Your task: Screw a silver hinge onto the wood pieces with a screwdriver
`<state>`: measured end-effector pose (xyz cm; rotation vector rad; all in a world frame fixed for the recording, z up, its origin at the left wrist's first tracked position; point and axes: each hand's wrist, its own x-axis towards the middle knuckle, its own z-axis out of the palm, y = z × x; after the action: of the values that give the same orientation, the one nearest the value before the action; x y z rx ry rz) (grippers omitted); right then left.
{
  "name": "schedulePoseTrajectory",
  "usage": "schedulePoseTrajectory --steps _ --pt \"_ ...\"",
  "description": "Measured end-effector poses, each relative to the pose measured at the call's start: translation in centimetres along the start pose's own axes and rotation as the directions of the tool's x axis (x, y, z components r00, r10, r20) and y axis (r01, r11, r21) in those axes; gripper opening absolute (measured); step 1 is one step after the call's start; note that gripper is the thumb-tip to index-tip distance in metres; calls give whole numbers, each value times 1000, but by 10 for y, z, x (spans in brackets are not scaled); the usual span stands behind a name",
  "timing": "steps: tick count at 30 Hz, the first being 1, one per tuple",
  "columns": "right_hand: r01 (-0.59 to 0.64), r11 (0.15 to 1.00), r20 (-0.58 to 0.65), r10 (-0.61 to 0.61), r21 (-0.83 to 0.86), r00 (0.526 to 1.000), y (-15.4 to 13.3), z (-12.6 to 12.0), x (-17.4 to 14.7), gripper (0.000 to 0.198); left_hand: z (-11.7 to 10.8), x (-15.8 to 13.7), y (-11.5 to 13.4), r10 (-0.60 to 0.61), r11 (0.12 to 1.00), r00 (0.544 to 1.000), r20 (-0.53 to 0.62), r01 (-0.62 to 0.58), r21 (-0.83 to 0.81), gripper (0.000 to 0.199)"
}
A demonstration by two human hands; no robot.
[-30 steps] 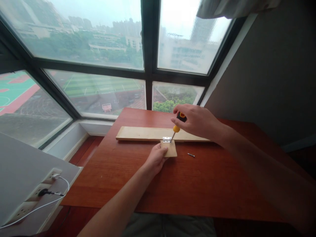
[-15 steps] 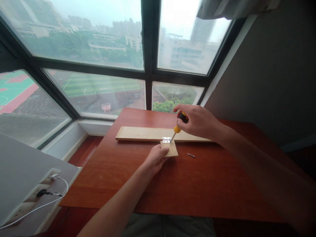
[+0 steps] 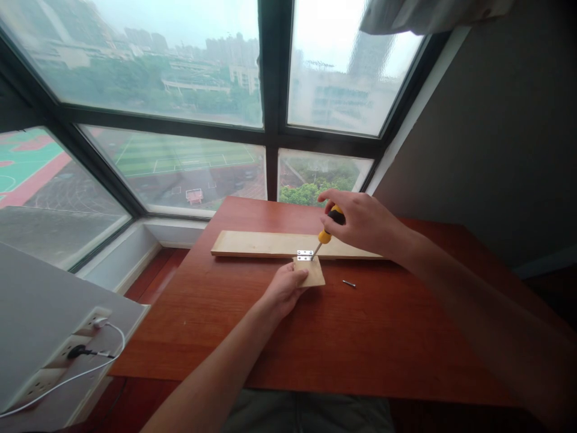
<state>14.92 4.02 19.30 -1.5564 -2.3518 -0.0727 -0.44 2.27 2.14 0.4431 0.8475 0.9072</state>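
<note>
My right hand [image 3: 354, 219] is closed round the black and yellow handle of a screwdriver [image 3: 324, 236]. The tool leans, its tip down at the right end of a silver hinge [image 3: 305, 255]. One leaf of that hinge lies on a small square wooden piece [image 3: 314, 274], the other on the near edge of a long pale board [image 3: 259, 243]. My left hand [image 3: 287, 287] grips the small piece from its left side, thumb on top. Any screw under the tip is too small to make out.
On the reddish-brown table [image 3: 202, 325] a loose screw or bolt [image 3: 348, 284] lies to the right of the small piece. Large windows stand behind the table. At the lower left, a wall socket [image 3: 67, 352] carries plugs and a white cable [image 3: 121, 343].
My right hand and the screwdriver handle have shifted very slightly. The left hand, the hinge and the boards stay where they were.
</note>
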Motion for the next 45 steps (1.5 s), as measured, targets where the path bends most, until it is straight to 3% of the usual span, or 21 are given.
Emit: schedulePoseTrajectory --steps 6,9,13,19,28,36,40,45 --pt "-40 997 32 42 -71 999 -1 -4 0 36 1 0 1 -6 1000 1000 -3 6 4 25" --pt "-26 1000 31 26 -12 999 1 -4 0 33 1 0 1 -6 1000 1000 -11 6 1 26" --pt "59 992 55 -66 108 996 2 -5 -1 43 0 0 0 -5 1000 1000 -11 5 -6 29" --pt "2 1000 69 -1 -10 998 -1 -8 -1 32 -1 1 1 -6 1000 1000 9 6 0 29" --pt "46 998 66 -49 50 997 2 -8 -3 33 -4 3 3 -29 999 999 31 28 16 26" --pt "10 1000 62 -12 28 998 1 -10 -2 25 -3 2 4 -25 999 999 25 24 23 25" --pt "36 996 76 -42 85 996 2 -10 -3 33 -4 2 3 -23 1000 999 24 22 20 25" --pt "4 1000 69 -5 17 998 2 -11 -2 27 -3 1 5 -34 999 999 28 33 15 23"
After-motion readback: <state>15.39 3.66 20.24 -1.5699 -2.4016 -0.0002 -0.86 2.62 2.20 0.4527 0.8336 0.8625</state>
